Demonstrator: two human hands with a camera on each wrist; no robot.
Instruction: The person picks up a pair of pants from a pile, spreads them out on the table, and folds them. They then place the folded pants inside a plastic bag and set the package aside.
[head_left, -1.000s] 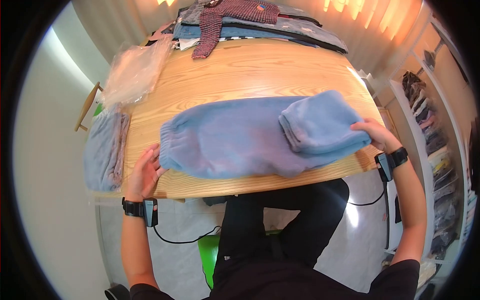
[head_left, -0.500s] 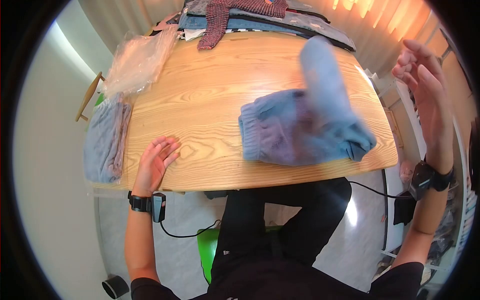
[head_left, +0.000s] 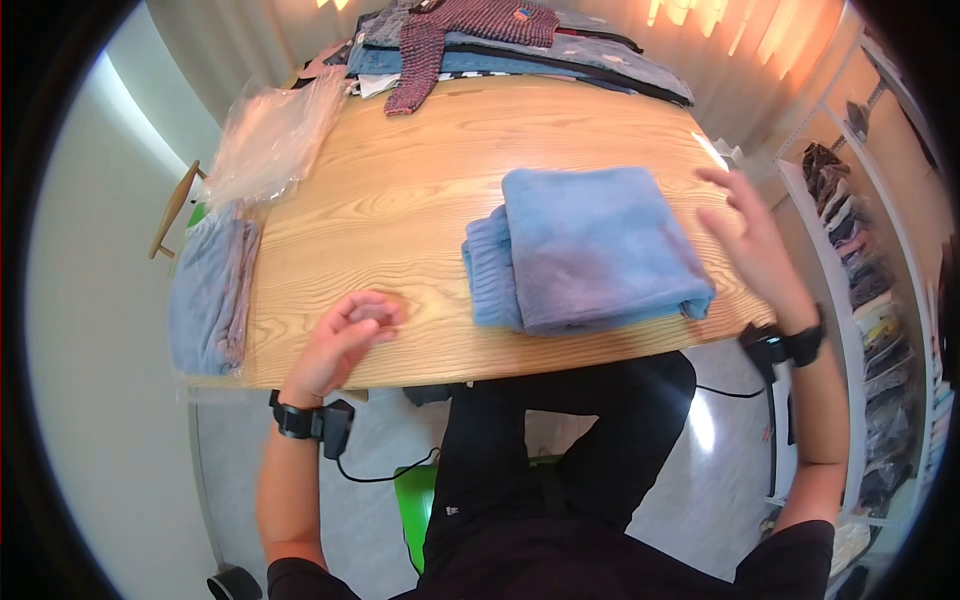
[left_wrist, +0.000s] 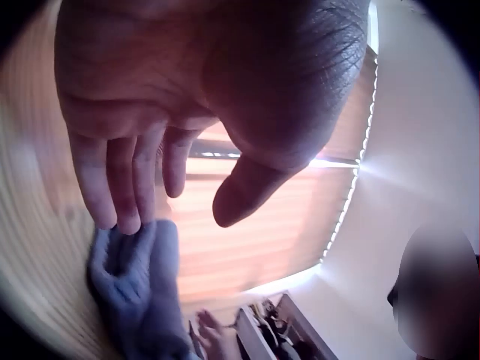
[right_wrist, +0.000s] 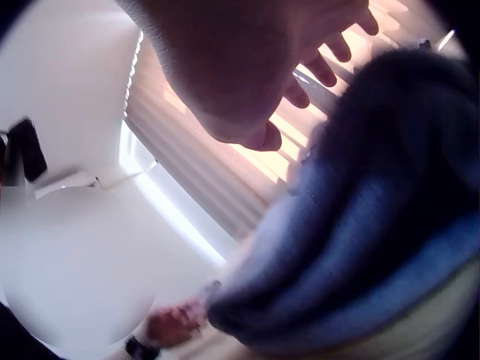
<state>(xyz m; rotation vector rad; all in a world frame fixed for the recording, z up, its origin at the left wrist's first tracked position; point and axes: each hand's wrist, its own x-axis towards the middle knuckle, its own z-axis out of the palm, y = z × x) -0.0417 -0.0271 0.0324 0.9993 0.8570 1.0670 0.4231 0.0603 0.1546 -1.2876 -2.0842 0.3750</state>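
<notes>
A blue fleece garment (head_left: 605,250) lies folded into a compact, roughly square stack at the table's front right. Its gathered elastic edge (head_left: 490,275) sticks out on the left side of the fold. My left hand (head_left: 345,340) hovers by the front edge, left of the garment, fingers loosely bent and holding nothing. To the right of the stack, my right hand (head_left: 750,240) is raised with spread fingers, empty too. In the right wrist view the garment's layered folds (right_wrist: 352,247) fill the near side, below the fingers.
A bagged light-blue garment (head_left: 210,295) lies at the table's left edge. Behind it are clear plastic bags (head_left: 270,140). Jeans and a knitted sweater (head_left: 425,50) are piled at the far edge. A shelf with packed clothes (head_left: 865,270) stands on the right.
The garment, long a second ago, has been folded over from the right into a compact stack. My right hand let go, swung up, then came back lower; my left hand moved slightly right.
</notes>
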